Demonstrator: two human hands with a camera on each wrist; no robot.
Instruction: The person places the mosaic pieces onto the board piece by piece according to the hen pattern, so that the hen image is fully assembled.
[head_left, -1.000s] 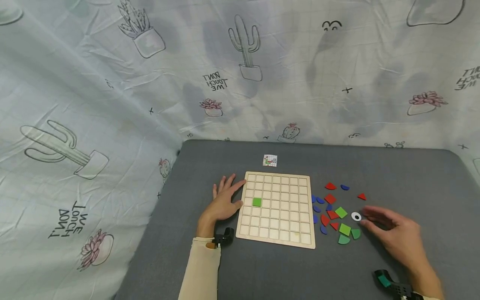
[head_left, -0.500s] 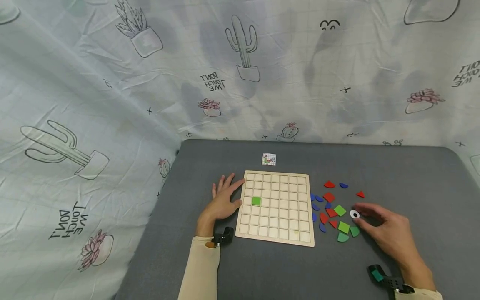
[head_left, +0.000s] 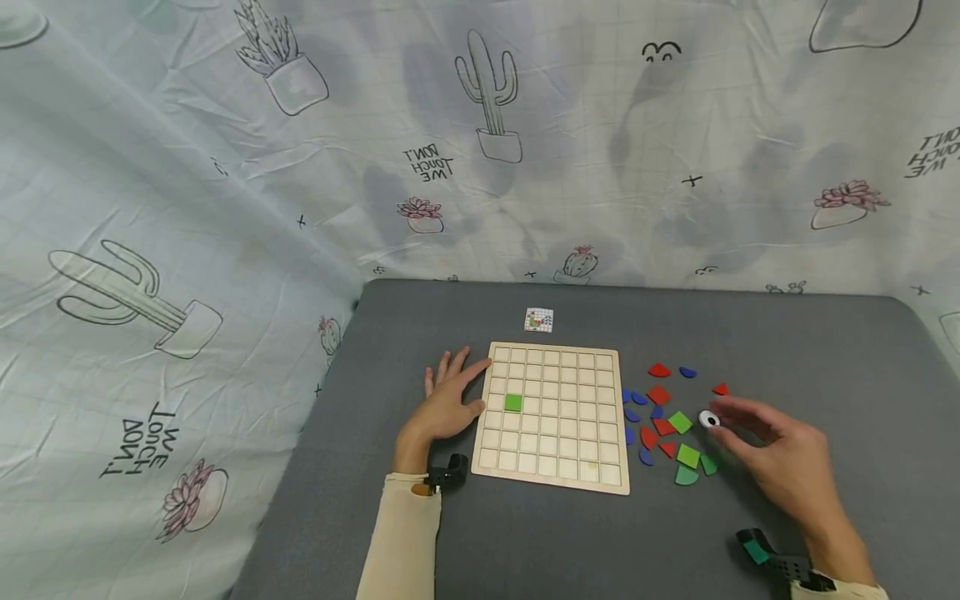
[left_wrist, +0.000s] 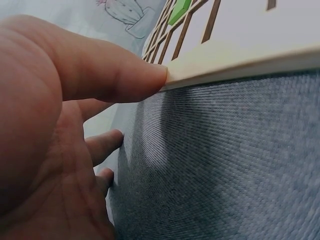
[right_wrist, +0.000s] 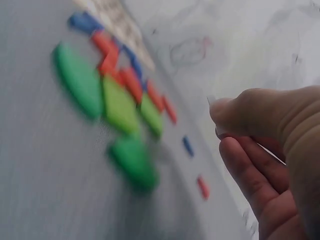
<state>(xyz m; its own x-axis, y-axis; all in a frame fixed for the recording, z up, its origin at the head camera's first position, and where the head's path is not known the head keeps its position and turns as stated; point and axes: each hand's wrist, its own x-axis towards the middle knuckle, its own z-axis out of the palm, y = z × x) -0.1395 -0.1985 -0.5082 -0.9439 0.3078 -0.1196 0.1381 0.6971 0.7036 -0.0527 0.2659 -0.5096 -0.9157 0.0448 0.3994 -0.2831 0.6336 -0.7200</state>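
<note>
My right hand [head_left: 783, 458] pinches a small white round piece with a dark centre [head_left: 708, 419] between thumb and fingers, just right of the coloured pieces. In the right wrist view, most of that white piece [right_wrist: 218, 132] is hidden behind the thumb. My left hand [head_left: 442, 408] lies at the left edge of a wooden grid board [head_left: 550, 408], its fingers spread. The left wrist view has the thumb [left_wrist: 135, 80] pressing against the board's side. One bright green square [head_left: 513, 402] sits in a cell towards the board's left side.
Several flat red, blue and green shapes lie scattered right of the board, among them a green square [head_left: 687, 456] and a red square [head_left: 658, 395]. Some blue ones touch its right edge. A small printed card [head_left: 538, 320] lies beyond the board. Printed cloth hangs behind the grey table [head_left: 555, 550].
My right hand has come left to the white round piece, taken it between thumb and fingers and lifted it slightly. My left hand has stayed at the board.
</note>
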